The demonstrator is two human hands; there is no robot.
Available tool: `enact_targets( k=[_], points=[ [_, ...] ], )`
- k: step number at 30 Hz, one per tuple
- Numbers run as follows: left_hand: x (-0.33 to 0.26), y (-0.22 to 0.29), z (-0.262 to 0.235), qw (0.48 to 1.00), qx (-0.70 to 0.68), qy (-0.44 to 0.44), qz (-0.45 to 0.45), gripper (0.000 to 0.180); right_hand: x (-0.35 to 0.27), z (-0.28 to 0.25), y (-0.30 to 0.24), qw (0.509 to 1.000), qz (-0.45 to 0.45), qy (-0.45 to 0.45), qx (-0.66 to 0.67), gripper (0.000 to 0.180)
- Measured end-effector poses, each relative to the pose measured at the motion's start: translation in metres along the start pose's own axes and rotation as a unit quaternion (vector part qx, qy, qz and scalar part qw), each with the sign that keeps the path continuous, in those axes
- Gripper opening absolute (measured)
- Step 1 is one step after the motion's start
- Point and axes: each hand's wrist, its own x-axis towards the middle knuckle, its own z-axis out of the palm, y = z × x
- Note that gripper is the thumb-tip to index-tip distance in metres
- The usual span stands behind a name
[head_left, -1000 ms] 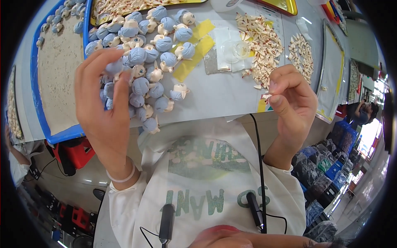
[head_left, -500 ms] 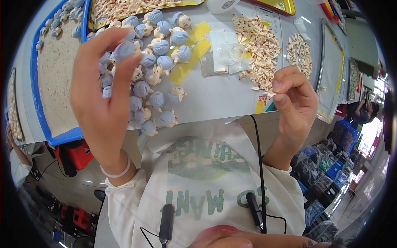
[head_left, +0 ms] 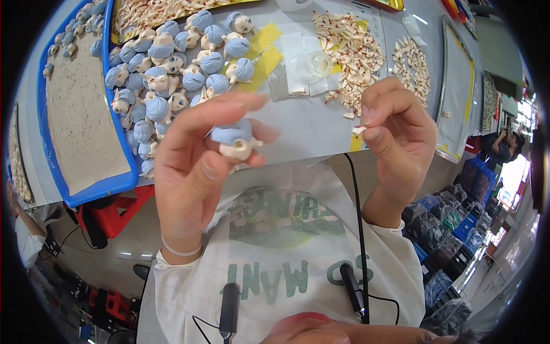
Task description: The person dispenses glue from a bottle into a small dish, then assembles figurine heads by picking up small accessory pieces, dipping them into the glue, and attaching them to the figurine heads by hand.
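Doll head (head_left: 234, 137) looks light, firm and smooth to me; I'd hold it round its sides. It sits within the left hand (head_left: 186, 150), loosely curled about it. At three o'clock, well apart, the right hand (head_left: 404, 126) pinches a small pointed piece (head_left: 358, 130), fingertips nearly meeting; I judge that stiff and light.

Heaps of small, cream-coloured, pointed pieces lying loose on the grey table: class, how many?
2: the larger heap just beyond the bare right hand, and the smaller heap right of the larger. The hand may hide some pieces.
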Motion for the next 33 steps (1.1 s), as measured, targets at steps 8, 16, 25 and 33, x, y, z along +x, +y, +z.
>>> enact_targets(
  k=[8, 16, 25, 33],
  points=[
    [-0.006, -0.017, 0.002, 0.996, 0.051, -0.022, 0.066, 0.038, 0.002, 0.029, -0.002, 0.998, -0.031, -0.045, -0.007, 0.018],
    [-0.009, -0.019, 0.008, 0.991, 0.097, -0.005, 0.095, 0.041, 0.001, 0.040, 0.000, 0.998, 0.003, -0.065, 0.006, 0.018],
    [-0.013, -0.026, 0.005, 0.965, 0.204, -0.037, 0.162, 0.040, -0.004, 0.042, -0.002, 0.992, -0.073, -0.070, -0.077, 0.019],
    [-0.007, -0.028, 0.013, 0.980, 0.142, -0.006, 0.136, 0.036, -0.007, 0.034, 0.010, 0.998, -0.027, -0.058, 0.030, 0.036]
  ],
)
